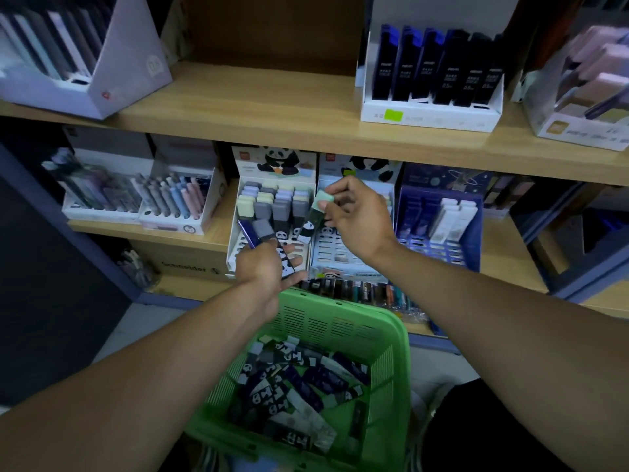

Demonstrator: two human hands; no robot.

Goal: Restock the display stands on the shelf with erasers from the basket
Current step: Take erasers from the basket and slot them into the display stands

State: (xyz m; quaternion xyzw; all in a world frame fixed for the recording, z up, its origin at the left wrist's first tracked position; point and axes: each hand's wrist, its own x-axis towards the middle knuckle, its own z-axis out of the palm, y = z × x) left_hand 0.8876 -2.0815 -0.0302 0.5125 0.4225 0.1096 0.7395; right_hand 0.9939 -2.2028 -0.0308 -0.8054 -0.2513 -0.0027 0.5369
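Right hand (357, 216) pinches a green eraser (320, 203); left hand (263, 267) grips several erasers (262, 231).

A stationery shop is shown: wooden shelves (272, 107) are lined with cardboard display stands (272, 212) of erasers, pens (173, 199) and refill boxes (435, 69).

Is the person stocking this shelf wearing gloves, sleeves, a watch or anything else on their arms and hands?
No. Both arms are bare for as far as the picture shows, with no sleeve edge in view. The left hand and the right hand have no gloves, and no watch, bracelet or ring shows on either one. There are no cables or markings either.
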